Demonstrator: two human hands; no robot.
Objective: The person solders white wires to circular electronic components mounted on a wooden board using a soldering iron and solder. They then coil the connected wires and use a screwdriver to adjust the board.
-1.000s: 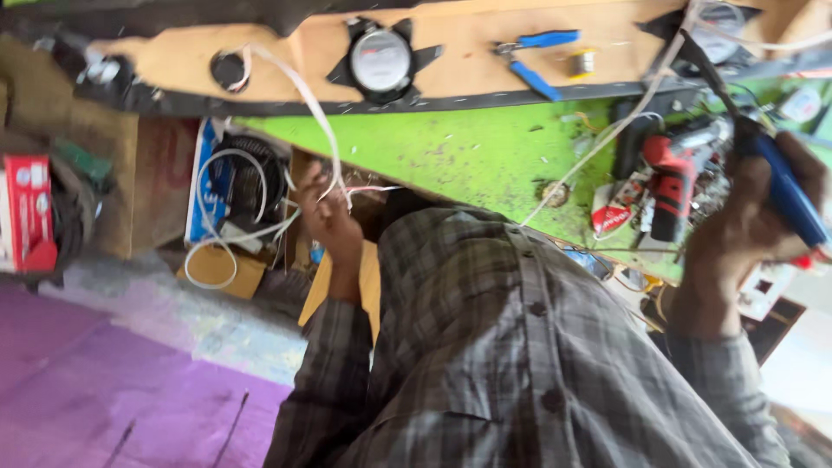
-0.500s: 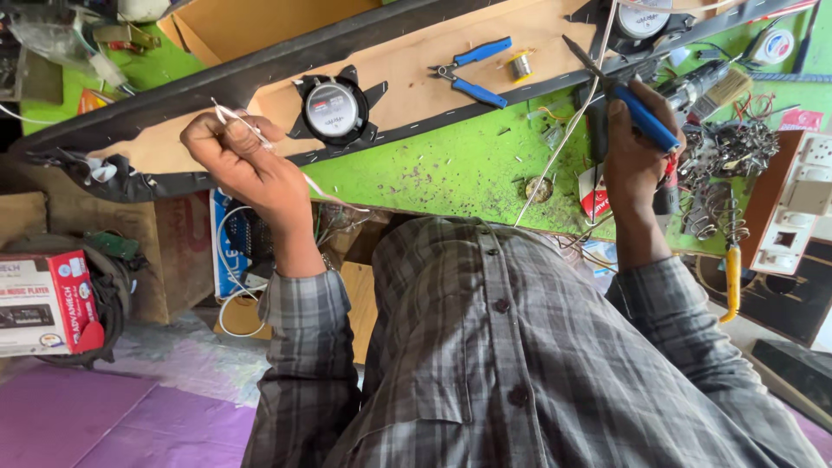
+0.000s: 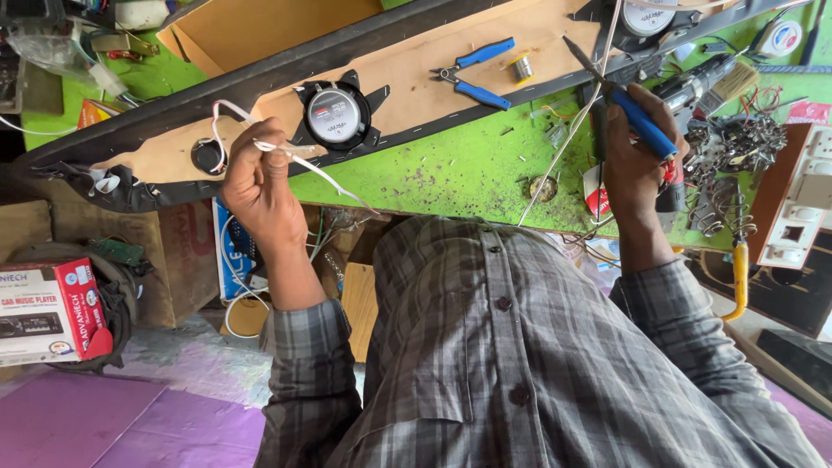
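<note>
- The left hand (image 3: pixel 260 186), left of the frame's centre, has its grip closed around a thin white wire (image 3: pixel 321 169); the wire loops over the knuckles and trails down and right toward the shirt (image 3: pixel 520 364).
- The right hand (image 3: pixel 637 160), at upper right, has its grip wrapped tight around the blue handle of a soldering iron (image 3: pixel 620 104), the dark tip pointing up and left over the wooden board (image 3: pixel 416 65).
- To do this step well, I judge the wire end should be held taut and steady near the round speaker (image 3: pixel 335 114) before the hot tip comes across, and fingers kept back from the bare end.
- A second pale cord (image 3: pixel 576 121) runs down across the iron's path; the tip should pass clear of it.
- Blue-handled pliers (image 3: pixel 472 74) and a small spool of solder (image 3: pixel 521 68) lie on the board between the hands, near the iron's route.
- The green bench (image 3: pixel 451 169) below the board is the most open stretch; its near edge runs just above the shirt.
- At the right a tangle of metal clips (image 3: pixel 737 156) and a white switch box (image 3: pixel 802 199) crowd the right hand, so room lies to the left.
</note>
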